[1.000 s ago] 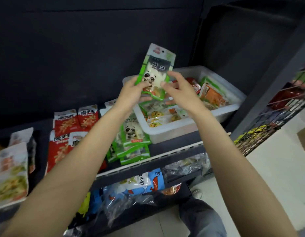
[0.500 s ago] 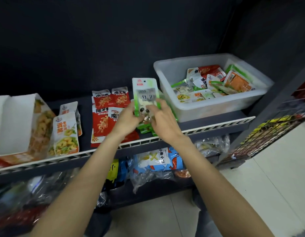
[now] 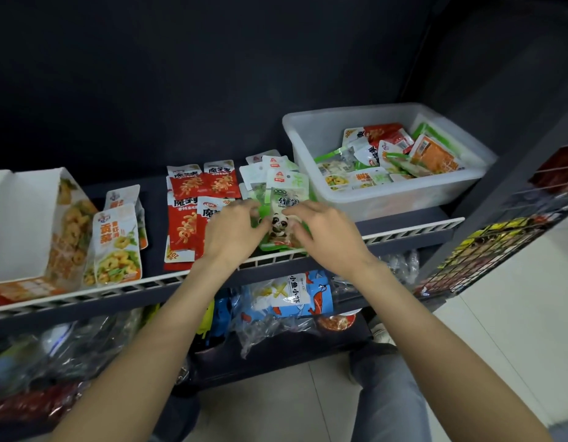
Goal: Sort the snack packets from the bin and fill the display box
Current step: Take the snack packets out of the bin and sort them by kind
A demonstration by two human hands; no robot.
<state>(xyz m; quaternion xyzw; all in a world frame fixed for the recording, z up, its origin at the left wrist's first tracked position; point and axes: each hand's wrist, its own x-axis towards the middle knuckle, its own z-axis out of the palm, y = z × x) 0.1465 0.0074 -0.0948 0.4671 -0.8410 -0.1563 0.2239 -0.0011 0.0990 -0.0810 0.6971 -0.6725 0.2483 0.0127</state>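
Note:
A green panda snack packet [image 3: 281, 215] lies on top of a pile of green packets [image 3: 270, 173] at the shelf's middle. My left hand [image 3: 233, 232] pinches its left edge and my right hand [image 3: 325, 232] pinches its right edge, fingers curled over the packet's lower half. To the right stands the clear plastic bin [image 3: 388, 196] with several mixed packets inside. The open white display box [image 3: 21, 224] stands at the far left of the shelf.
Red packets [image 3: 187, 218] lie left of the green pile, and yellow-orange packets [image 3: 117, 247] lean beside the display box. A white rail [image 3: 403, 231] runs along the shelf's front edge. Bagged snacks [image 3: 292, 298] fill the lower shelf. A wire rack [image 3: 486, 250] stands at right.
Both hands brought the green panda packet down and left from above the bin onto the green pile on the shelf. The view has swung left, showing the display box.

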